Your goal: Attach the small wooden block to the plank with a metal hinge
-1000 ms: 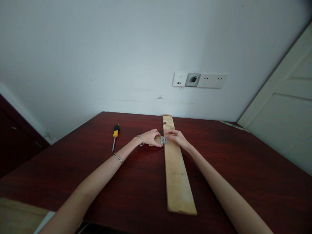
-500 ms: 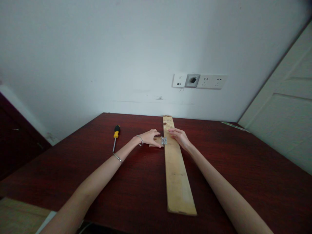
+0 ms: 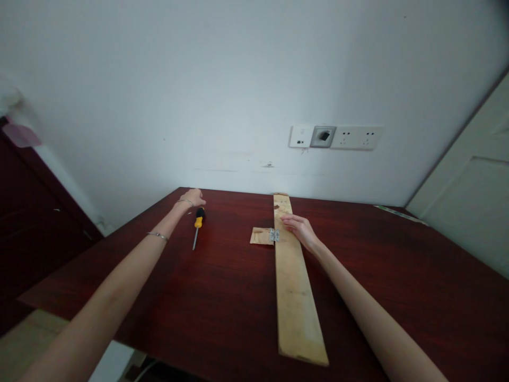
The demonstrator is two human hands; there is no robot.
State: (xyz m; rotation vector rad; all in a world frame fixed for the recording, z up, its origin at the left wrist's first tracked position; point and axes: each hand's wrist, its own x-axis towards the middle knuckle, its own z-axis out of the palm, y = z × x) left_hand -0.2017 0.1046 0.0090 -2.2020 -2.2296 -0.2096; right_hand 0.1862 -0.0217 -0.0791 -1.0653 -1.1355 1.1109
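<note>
A long pale wooden board (image 3: 297,292) runs lengthwise from near the wall toward me. A small wooden piece (image 3: 261,236) sits against its left side, and a metal hinge (image 3: 274,235) spans the joint between them. My right hand (image 3: 299,229) rests its extended fingers on the board, just beyond the hinge. Off to the left, my left hand (image 3: 193,197) is at the far end of a screwdriver (image 3: 199,223) with a black and yellow handle, fingers bent downward and slightly apart. The screwdriver lies on the table, its shaft pointing toward me.
The dark red wooden table (image 3: 222,297) reaches back to a white wall with a row of sockets (image 3: 356,137). A printed strip (image 3: 400,214) lies near the back right edge. At right stands a white panelled door (image 3: 477,196). A white object (image 3: 111,362) shows below the front edge.
My left hand has left the small wooden piece and moved left and away from me, to the screwdriver's handle. My right hand stays on the board. The view has shifted slightly.
</note>
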